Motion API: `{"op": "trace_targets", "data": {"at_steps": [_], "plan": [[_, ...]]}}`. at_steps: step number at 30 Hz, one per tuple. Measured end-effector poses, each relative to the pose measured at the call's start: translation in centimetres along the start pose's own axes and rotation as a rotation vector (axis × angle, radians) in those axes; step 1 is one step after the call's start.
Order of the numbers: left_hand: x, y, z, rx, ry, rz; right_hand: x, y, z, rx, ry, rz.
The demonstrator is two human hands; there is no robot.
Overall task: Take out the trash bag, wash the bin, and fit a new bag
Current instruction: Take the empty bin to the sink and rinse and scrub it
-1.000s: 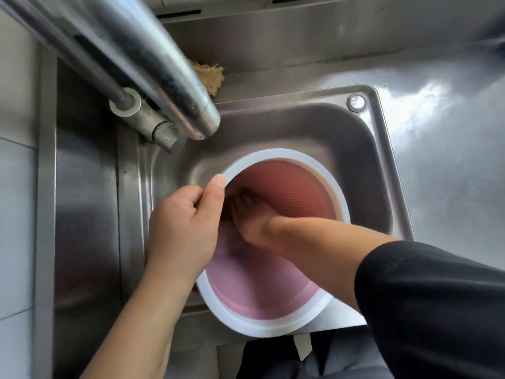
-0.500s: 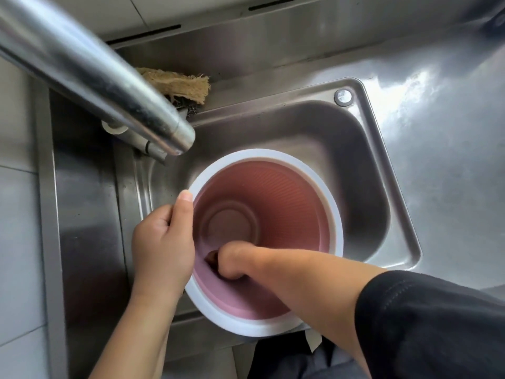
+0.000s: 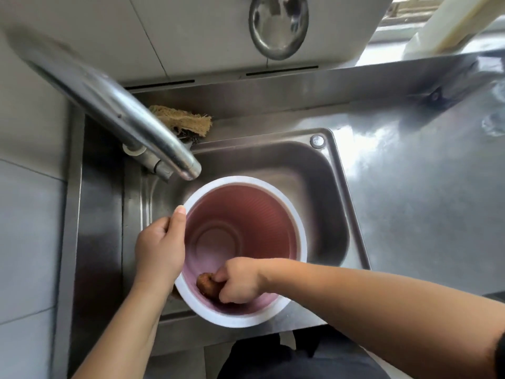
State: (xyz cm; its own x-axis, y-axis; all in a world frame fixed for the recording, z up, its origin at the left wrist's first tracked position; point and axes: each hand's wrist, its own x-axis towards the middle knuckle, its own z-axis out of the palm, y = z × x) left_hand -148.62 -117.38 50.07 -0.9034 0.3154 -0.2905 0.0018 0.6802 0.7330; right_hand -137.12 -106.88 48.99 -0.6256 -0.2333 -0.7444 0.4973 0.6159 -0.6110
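My right hand reaches into the pink bin, fingers curled around a brown scrubber pressed against its near inner wall. My left hand grips the bin's white rim on the left, thumb lying along it. The bin sits in the steel sink. Farther off, the faucet overhangs the basin, a fibrous scouring pad behind it.

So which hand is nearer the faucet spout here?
Left. The left hand grips the bin's white rim on the side just below the faucet spout; the right hand is down inside the bin at its near wall, holding a brown scrubber.
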Motion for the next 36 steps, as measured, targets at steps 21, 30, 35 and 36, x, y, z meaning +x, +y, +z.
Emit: {"op": "trace_targets", "data": {"at_steps": [21, 30, 35, 36], "plan": [[1.3, -0.8, 0.4, -0.022, 0.005, -0.011, -8.9, 20.3, -24.2, -0.571, 0.964, 0.454], [0.3, -0.4, 0.9, 0.032, 0.031, -0.011, -5.8, 22.1, -23.2, -0.546, 0.935, 0.557], [-0.4, 0.3, 1.0, 0.037, 0.023, -0.007, -7.5, 19.0, -18.1, -0.701, 1.059, 0.305], [-0.5, 0.5, 1.1, 0.047, 0.021, -0.007, -7.9, 18.4, -16.0, -0.716, 1.021, 0.237]]}}
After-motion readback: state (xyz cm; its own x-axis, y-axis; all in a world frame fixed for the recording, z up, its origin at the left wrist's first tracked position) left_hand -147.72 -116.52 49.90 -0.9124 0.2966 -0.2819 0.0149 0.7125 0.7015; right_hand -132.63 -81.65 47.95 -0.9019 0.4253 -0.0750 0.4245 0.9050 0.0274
